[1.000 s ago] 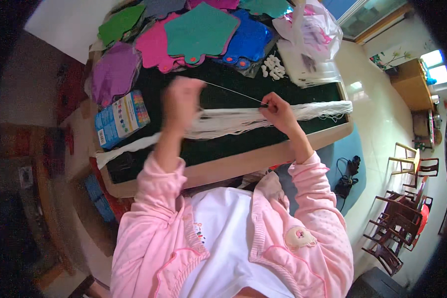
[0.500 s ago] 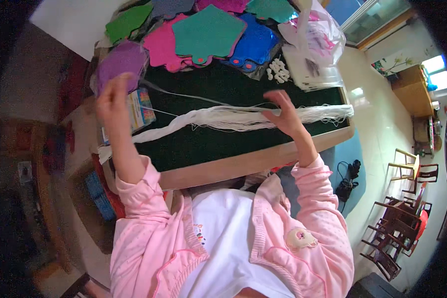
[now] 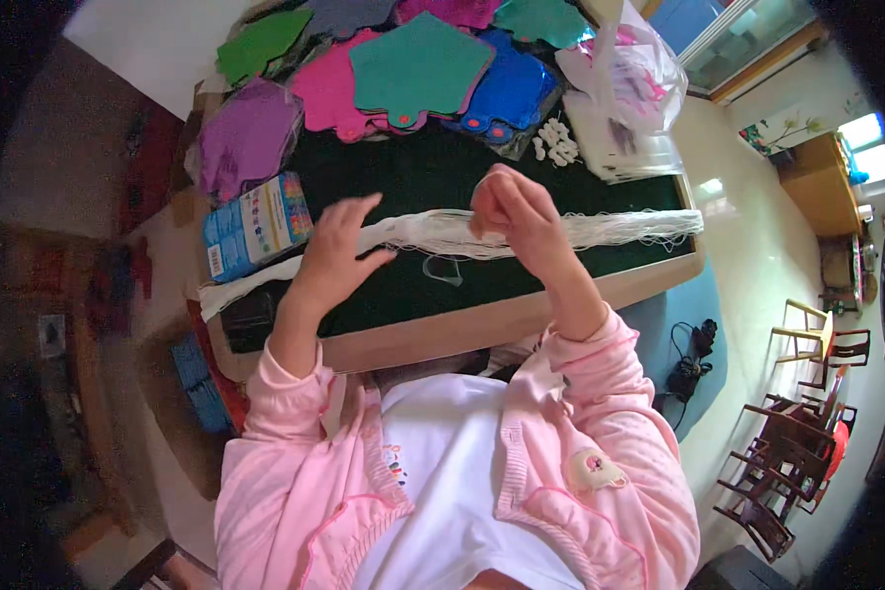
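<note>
A long hank of white string (image 3: 619, 229) lies across the dark green table top (image 3: 364, 177), bunched toward its left end and loose at the right. Above the middle of the hank, my right hand (image 3: 521, 214) is closed in a pinch on a strand of the string, its end hidden by the fingers. A thin pale loop (image 3: 444, 273) hangs just left of it. My left hand (image 3: 334, 254) is open over the hank's left part, fingers apart, with nothing seen in it.
Left of the hank lies a blue, colourful packet (image 3: 256, 226). Along the back are purple (image 3: 251, 143), pink, teal (image 3: 418, 64) and blue felt-like pieces. Small white pieces (image 3: 557, 143) sit near a plastic bag (image 3: 629, 74). A pale wooden rim (image 3: 442, 315) edges the table.
My left hand has come down and right from beside the purple piece. My right hand has moved left and closed. The strand stretched between them has slackened into a loop.
</note>
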